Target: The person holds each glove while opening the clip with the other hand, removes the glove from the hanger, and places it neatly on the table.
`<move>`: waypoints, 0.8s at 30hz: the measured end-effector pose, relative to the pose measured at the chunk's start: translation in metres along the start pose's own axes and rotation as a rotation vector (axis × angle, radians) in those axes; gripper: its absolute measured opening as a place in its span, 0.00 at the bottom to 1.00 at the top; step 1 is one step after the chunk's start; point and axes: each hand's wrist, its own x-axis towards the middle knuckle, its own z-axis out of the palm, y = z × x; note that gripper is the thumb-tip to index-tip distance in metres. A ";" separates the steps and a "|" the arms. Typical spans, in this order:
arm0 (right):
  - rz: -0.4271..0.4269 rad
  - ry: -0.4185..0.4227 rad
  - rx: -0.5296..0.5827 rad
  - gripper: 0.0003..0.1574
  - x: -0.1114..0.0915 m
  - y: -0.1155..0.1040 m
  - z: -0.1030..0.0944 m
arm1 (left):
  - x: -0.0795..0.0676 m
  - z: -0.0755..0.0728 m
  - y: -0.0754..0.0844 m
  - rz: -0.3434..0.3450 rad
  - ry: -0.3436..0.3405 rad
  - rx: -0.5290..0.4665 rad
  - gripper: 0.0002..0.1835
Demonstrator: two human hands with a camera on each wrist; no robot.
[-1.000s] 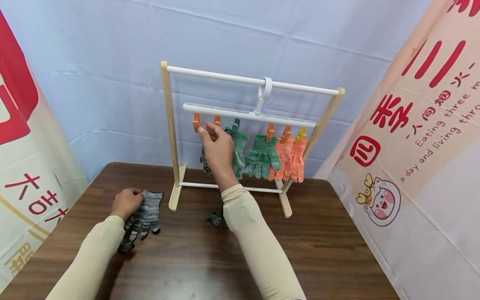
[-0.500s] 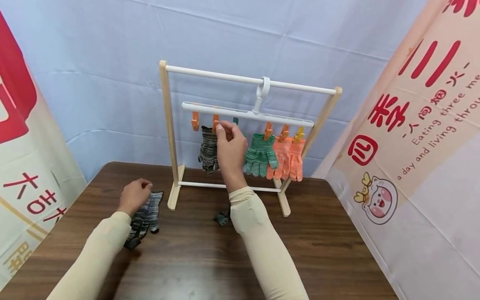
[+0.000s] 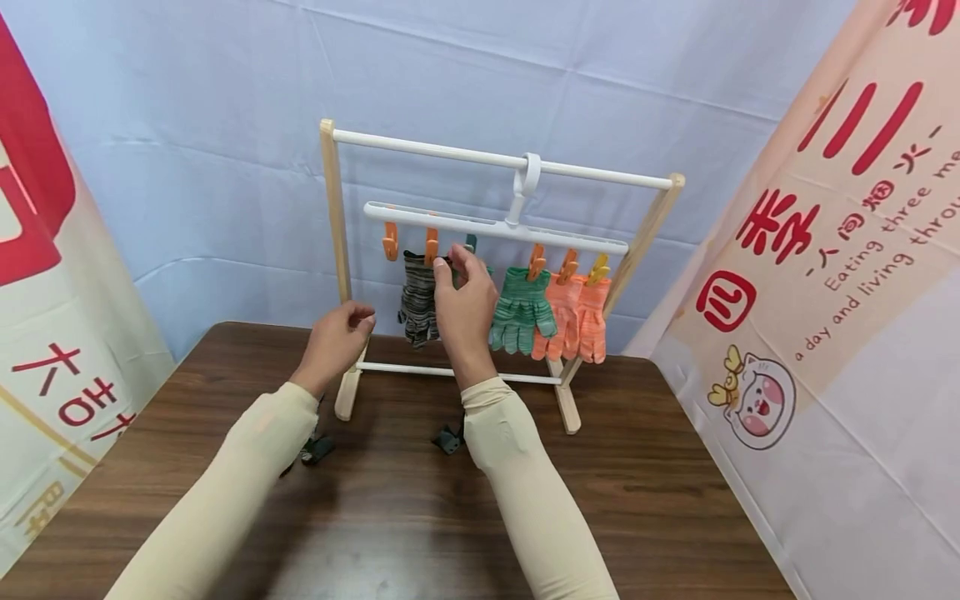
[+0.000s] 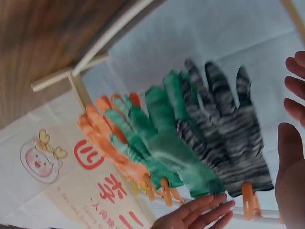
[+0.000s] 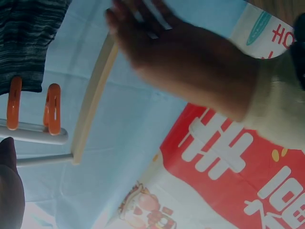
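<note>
My right hand (image 3: 467,317) is raised in front of the clip hanger (image 3: 450,223), its fingers at the cuff of a green glove (image 4: 178,155) and its teal clip (image 3: 471,242). The left wrist view shows those fingers fairly straight, thumb hidden. Beside them a black-grey striped glove (image 3: 418,300) hangs fingers down from an orange clip (image 3: 431,247). My left hand (image 3: 333,342) is in the air left of that glove, fingers loosely bent and holding nothing. Another striped glove on the table is mostly hidden behind the left sleeve (image 3: 277,429).
The hanger hooks over the white top rod (image 3: 427,151) of a wooden-sided rack (image 3: 335,217). Further right hang another green glove (image 3: 521,308) and orange gloves (image 3: 592,321). An orange clip (image 3: 391,242) at the left end holds nothing. A brown table (image 3: 637,500) lies below.
My right hand has moved right, from the orange clips to the teal one, revealing the hanging striped glove. My left hand has let go of the table glove and risen right, toward the rack.
</note>
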 end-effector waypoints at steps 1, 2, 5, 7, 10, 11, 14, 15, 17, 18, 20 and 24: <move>0.008 -0.005 -0.004 0.23 0.000 0.001 0.000 | 0.004 0.002 0.005 -0.006 -0.002 -0.017 0.17; 0.016 -0.012 -0.010 0.23 0.000 0.003 0.000 | 0.008 0.004 0.010 -0.011 -0.003 -0.031 0.18; 0.036 -0.027 -0.023 0.24 -0.001 0.006 0.001 | 0.020 0.010 0.020 -0.025 0.005 -0.065 0.20; 0.040 -0.027 -0.030 0.24 -0.002 0.008 0.001 | 0.027 0.014 0.025 -0.027 0.014 -0.096 0.21; 0.034 -0.030 -0.034 0.24 -0.003 0.009 0.000 | 0.036 0.019 0.033 -0.007 0.017 -0.123 0.21; 0.032 -0.032 -0.036 0.24 -0.003 0.010 0.000 | 0.037 0.019 0.036 -0.001 0.019 -0.133 0.21; 0.027 -0.044 -0.048 0.24 -0.002 0.010 0.000 | 0.042 0.018 0.043 0.021 0.041 -0.144 0.20; 0.026 -0.047 -0.052 0.24 -0.002 0.010 0.000 | 0.044 0.018 0.045 0.021 0.046 -0.152 0.20; 0.028 -0.049 -0.062 0.25 0.000 0.011 0.000 | 0.047 0.016 0.048 0.017 0.055 -0.167 0.20; 0.029 -0.050 -0.067 0.25 0.000 0.011 -0.001 | 0.048 0.015 0.050 0.012 0.054 -0.172 0.20; 0.032 -0.050 -0.071 0.24 0.002 0.011 -0.001 | 0.050 0.014 0.053 -0.002 0.047 -0.187 0.20; 0.033 -0.036 -0.078 0.24 0.005 0.010 -0.004 | 0.053 0.016 0.057 -0.009 0.035 -0.193 0.17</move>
